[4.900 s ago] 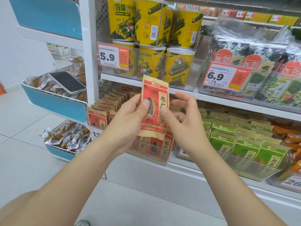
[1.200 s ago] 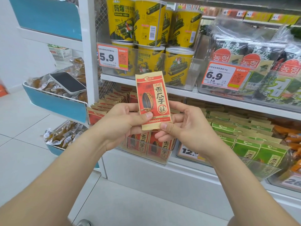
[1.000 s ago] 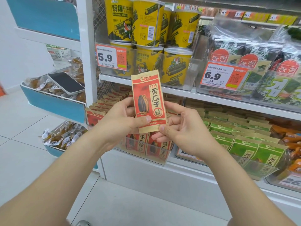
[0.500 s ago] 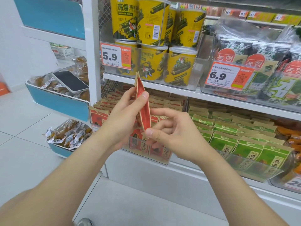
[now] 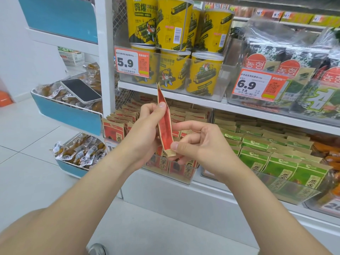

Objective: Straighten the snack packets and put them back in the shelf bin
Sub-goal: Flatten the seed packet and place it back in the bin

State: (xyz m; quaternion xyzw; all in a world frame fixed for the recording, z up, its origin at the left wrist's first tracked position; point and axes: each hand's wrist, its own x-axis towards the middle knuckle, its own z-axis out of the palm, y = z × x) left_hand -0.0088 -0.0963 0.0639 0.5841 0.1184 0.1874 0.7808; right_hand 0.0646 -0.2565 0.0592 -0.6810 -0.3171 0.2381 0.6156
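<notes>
Red with tan kraft edges: held packet (image 5: 165,124). Same red and tan: binned packets (image 5: 114,128). Green fronts, tan tops: neighbouring packets (image 5: 279,168). Tubs (image 5: 173,24) yellow, printed with dark green rolls. Price tags (image 5: 131,61) white, bordered orange. Side basket front (image 5: 68,115) blue. Phone (image 5: 81,90) black-screened, white-rimmed.

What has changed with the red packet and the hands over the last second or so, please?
The red packet was turned from front-facing to edge-on, tall and slightly tilted. The left hand slid up, its thumb now pressing the upper part; the right hand pinches the bottom end. Unchanged: both hands hold it in front of the shelf bin of matching packets; the phone lies on the side basket.
</notes>
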